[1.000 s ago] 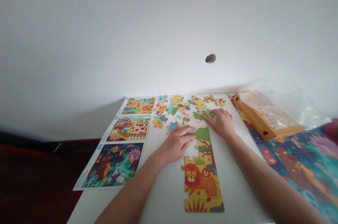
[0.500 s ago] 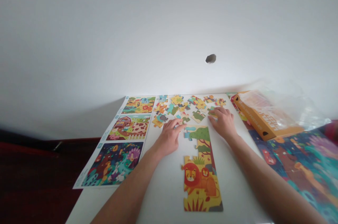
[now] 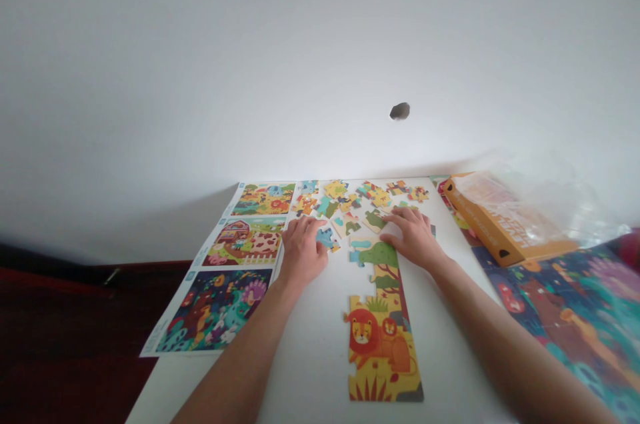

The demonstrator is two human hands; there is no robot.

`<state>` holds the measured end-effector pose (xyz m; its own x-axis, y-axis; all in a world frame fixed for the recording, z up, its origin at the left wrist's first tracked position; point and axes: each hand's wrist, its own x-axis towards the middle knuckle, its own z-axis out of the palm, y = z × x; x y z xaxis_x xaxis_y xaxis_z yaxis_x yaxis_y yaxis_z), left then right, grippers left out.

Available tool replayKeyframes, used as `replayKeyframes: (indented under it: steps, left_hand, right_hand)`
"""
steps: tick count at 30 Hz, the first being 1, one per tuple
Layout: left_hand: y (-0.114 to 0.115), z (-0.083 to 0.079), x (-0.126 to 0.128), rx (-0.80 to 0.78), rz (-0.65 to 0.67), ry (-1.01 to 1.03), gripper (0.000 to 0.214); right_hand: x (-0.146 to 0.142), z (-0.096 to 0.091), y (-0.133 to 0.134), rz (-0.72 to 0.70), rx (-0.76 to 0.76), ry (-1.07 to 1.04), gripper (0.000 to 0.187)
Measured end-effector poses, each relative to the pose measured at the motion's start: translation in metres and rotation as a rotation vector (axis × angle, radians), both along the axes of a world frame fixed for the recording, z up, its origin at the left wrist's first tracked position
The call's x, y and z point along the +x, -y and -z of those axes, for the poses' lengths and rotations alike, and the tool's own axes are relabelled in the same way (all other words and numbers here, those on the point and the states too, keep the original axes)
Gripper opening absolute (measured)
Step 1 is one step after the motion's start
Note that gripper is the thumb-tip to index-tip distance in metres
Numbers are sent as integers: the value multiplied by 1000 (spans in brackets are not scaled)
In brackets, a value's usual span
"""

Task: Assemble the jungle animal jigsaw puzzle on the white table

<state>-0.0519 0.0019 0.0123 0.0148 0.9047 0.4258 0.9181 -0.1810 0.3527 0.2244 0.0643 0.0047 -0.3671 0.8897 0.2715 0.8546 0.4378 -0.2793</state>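
My left hand rests at the left of the loose puzzle pieces, fingers bent down and thumb apart. Beside its fingertips lies a blue puzzle piece. My right hand reaches over the top right corner of a partly joined puzzle with a lion picture. Its fingertips are at a green puzzle piece, with thumb and forefinger apart. A green and cream piece lies between the hands. The joined puzzle has a gap along its left side. My right hand partly hides pieces beneath it.
More loose pieces lie along the wall. A sheet with three printed pictures is on the left. At the right are an orange box, a clear plastic bag and a dark, colourful puzzle. The wall has a hole.
My left hand has moved left, and the blue piece now shows beside it. My right hand has shifted left and slightly nearer, to the green piece by the joined puzzle's top.
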Motion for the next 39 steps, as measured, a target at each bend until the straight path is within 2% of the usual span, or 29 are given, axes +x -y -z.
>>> replayKeyframes:
  steps: [9, 19, 24, 28, 31, 34, 36, 39]
  left_hand:
    - [0, 11, 4, -58, 29, -28, 33]
    - [-2, 15, 3, -68, 67, -38, 45]
    - [-3, 16, 1, -37, 36, -25, 45]
    - [-1, 10, 5, -20, 64, -13, 33]
    - [1, 6, 10, -19, 132, -27, 24]
    - [3, 5, 13, -40, 160, -42, 26]
    - [4, 6, 13, -58, 162, -44, 28]
    - [5, 5, 13, -80, 181, -47, 29]
  right_hand:
    - [3, 3, -1, 40, 19, 0, 34]
    - [3, 2, -1, 30, 30, 22, 31]
    - [2, 2, -1, 30, 55, 21, 28]
    - [-4, -7, 7, -58, 97, -15, 23]
    - [-13, -16, 18, -229, 62, -48, 22]
    - [-22, -20, 28, -382, 9, -30, 37]
    - [-27, -19, 32, -427, -27, -9, 45]
    - [-29, -16, 32, -446, -58, 9, 39]
